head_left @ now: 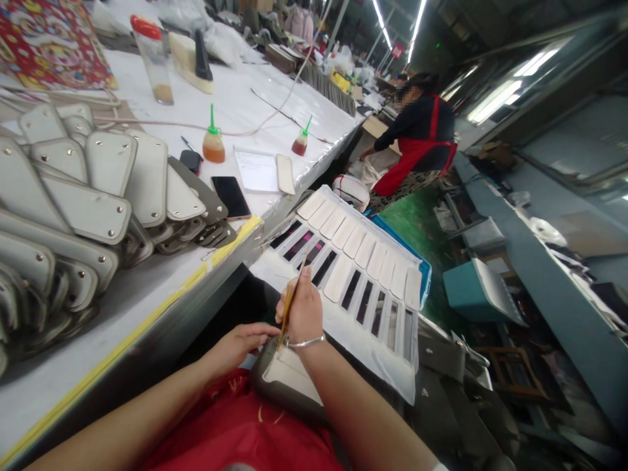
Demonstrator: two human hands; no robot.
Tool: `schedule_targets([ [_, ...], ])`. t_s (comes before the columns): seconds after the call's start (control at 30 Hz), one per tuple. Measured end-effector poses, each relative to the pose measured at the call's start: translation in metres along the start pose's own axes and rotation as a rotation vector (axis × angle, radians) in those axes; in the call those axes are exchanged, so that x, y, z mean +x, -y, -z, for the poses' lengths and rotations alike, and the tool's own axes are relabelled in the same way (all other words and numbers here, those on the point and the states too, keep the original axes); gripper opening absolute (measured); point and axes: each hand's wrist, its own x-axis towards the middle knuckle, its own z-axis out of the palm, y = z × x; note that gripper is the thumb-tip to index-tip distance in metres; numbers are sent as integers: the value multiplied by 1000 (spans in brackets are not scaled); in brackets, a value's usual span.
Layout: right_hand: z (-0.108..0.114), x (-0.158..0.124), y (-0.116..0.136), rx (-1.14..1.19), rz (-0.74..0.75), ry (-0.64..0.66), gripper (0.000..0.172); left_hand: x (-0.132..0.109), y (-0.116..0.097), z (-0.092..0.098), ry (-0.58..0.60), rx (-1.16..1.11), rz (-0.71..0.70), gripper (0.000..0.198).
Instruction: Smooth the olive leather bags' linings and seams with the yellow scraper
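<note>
A dark grey piece with a white panel lies on the lap, over a red apron. My left hand is at its upper left corner, with fingers pressed together on the edge; part of that grip is hidden. Closed around a thin brown stick-like tool, my right hand is above the piece, and the tool's lower end reaches its upper edge. Beyond the hands, white strips lie in rows on a white sheet, with dark gaps between some of them.
Stacked white-and-grey pieces cover the left of the table. Two green-tipped bottles, a phone, a notebook and a red-lidded container stand or lie behind. A person in a red apron bends over farther off.
</note>
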Motion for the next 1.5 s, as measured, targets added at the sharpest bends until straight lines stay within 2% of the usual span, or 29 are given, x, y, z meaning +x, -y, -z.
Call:
schedule_targets([
  [0.1, -3, 0, -4, -7, 11, -135, 55, -7, -10, 4, -22, -12, -39, 34],
  [0.2, -6, 2, -8, -91, 162, -228, 50, -19, -33, 7, -35, -103, -184, 43],
  [0.3, -9, 3, -15, -150, 196, -186, 48, -27, -64, 6, -39, -138, -367, 50],
  [0.43, -8, -2, -22, -139, 195, -93, 41, -20, -96, -1, -67, -146, -449, 53],
  [0.53, -1, -6, -22, -94, 233, -66, 38, -8, -105, -10, -27, -167, -439, 38],
  [0.6, 5, -8, -21, -106, 333, -62, 35, -2, -106, -16, -43, -144, -464, 27],
  [0.67, 9, -7, -21, -115, 464, -23, 31, 1, -105, -20, -100, -80, -521, 27],
  [0.73, 13, -4, -21, -75, 515, 56, 29, 0, -103, -23, -176, 36, -580, 33],
  [0.8, 16, 0, -22, 27, 439, 198, 31, -3, -102, -26, -256, 158, -655, 33],
  [0.9, 23, 9, -24, 212, 232, 562, 37, -9, -101, -29, -295, 311, -778, 26],
  [0.97, 27, 14, -25, 228, 116, 830, 33, -12, -101, -32, -239, 400, -833, 23],
  [1.0, 29, 16, -26, 204, 73, 923, 27, -13, -101, -34, -210, 433, -846, 22],
  [1.07, 31, 19, -29, 164, 13, 999, 20, -14, -103, -36, -187, 460, -845, 22],
  [1.17, 29, 18, -33, 240, 3, 936, 23, -10, -107, -37, -198, 433, -774, 24],
  [1.27, 25, 15, -35, 304, 68, 883, 27, -5, -110, -35, -175, 386, -680, 26],
  [1.37, 23, 14, -31, 267, 122, 819, 33, -1, -113, -33, -188, 345, -614, 28],
  [1.5, 24, 14, -27, 258, 103, 800, 36, -2, -115, -36, -247, 362, -547, 33],
])
